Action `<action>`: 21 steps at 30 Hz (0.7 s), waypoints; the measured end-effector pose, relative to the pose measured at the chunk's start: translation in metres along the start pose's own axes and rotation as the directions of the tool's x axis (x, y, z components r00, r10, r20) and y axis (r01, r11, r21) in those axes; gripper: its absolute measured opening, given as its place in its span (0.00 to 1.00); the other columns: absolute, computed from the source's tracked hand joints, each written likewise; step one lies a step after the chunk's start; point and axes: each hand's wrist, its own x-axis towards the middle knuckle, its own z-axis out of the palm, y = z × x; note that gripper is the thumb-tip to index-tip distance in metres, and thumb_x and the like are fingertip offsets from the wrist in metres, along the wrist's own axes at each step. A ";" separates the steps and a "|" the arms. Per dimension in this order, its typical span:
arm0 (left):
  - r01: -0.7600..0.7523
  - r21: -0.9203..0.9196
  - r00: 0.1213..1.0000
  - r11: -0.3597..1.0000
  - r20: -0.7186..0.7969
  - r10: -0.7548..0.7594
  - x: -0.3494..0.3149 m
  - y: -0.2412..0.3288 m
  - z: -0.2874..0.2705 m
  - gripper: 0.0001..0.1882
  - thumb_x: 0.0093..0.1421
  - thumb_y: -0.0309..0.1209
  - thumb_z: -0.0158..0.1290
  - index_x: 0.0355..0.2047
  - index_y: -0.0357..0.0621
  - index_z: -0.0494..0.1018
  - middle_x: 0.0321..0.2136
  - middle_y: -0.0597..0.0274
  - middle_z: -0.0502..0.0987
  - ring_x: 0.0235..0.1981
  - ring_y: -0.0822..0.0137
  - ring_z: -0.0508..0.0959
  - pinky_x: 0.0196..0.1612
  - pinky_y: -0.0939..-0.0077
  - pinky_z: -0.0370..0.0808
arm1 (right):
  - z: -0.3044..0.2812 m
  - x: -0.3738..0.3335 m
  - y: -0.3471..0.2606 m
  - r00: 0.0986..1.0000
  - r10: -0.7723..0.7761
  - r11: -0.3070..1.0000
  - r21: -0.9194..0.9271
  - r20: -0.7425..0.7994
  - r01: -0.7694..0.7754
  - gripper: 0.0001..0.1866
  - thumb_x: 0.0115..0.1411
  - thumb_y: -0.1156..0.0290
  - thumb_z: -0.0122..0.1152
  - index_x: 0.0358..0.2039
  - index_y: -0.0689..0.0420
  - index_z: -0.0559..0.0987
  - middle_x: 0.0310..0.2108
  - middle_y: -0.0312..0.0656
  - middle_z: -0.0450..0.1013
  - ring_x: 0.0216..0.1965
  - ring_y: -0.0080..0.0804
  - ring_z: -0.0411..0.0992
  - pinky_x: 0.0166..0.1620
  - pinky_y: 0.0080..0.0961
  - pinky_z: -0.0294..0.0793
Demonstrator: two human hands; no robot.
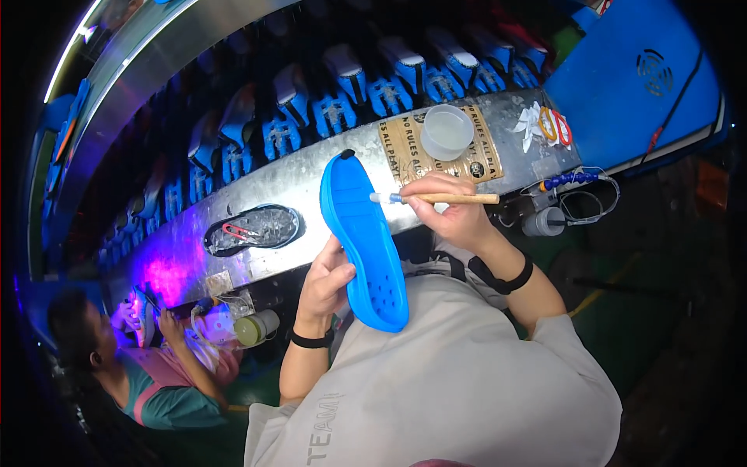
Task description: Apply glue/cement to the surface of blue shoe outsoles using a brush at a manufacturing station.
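Shiny gray metal covers a long bench (307, 187) that runs just past the left hand (327, 280) and the right hand (455, 219). Farther past both hands, a long line of shoes (292, 87) shows in the dark, with blue holders (334, 115) close by. Well to the right of the right hand is a big blue box (615, 93) with curved slots. Far to the left of the left hand, a person (175, 409) in a green top faces the bench. The blue shoe sole (362, 237) is between the 2 hands, up on a slant with its hollow side showing. The left hand is grasping it by its left edge, with the thumb on the rim. Just past the right hand, brown cardboard (393, 148) lies flat on the bench. A dark shoe-shaped piece (274, 222) lies past the left hand, a bit to its left, with a small red thing (237, 232) on it. On the cardboard, past the right hand, sits a round white cup (447, 132). Farther right of that hand are scissors (563, 128) with red and orange handles. The right hand is pinching a wooden brush (476, 198). Its pale tip is at the sole's right edge, but I cannot tell if they touch.
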 end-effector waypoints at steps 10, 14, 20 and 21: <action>0.021 0.101 1.000 0.995 0.014 -0.023 0.004 0.007 0.001 0.39 0.61 0.32 0.58 0.68 0.33 0.53 0.60 0.51 0.67 0.58 0.62 0.72 0.62 0.66 0.68 | 0.000 0.003 0.001 0.995 0.069 0.995 0.079 -0.067 -0.064 0.05 0.59 0.76 0.62 0.34 0.62 0.82 0.29 0.40 0.77 0.29 0.26 0.74 0.33 0.24 0.72; 0.016 0.147 0.999 0.989 0.049 -0.023 0.001 0.010 0.003 0.40 0.61 0.33 0.58 0.68 0.31 0.53 0.61 0.53 0.67 0.59 0.62 0.71 0.63 0.67 0.65 | -0.001 0.010 -0.005 0.985 0.128 0.987 0.111 -0.117 -0.115 0.07 0.58 0.78 0.62 0.37 0.64 0.83 0.31 0.44 0.79 0.31 0.28 0.76 0.37 0.25 0.74; -0.024 0.174 0.999 0.985 0.026 0.020 0.003 0.014 0.004 0.40 0.60 0.34 0.59 0.68 0.30 0.54 0.60 0.53 0.68 0.59 0.62 0.71 0.63 0.66 0.66 | -0.001 0.010 -0.006 0.995 -0.086 0.994 -0.066 -0.058 0.082 0.04 0.57 0.78 0.62 0.34 0.61 0.82 0.28 0.42 0.77 0.28 0.32 0.75 0.33 0.27 0.74; -0.052 0.204 0.999 0.978 0.025 0.048 0.004 0.015 0.005 0.41 0.60 0.34 0.60 0.68 0.30 0.54 0.59 0.52 0.69 0.59 0.61 0.71 0.63 0.66 0.66 | 0.000 0.008 -0.005 0.997 -0.067 0.997 -0.041 -0.030 0.065 0.04 0.55 0.78 0.62 0.32 0.61 0.81 0.28 0.42 0.77 0.29 0.35 0.75 0.34 0.29 0.74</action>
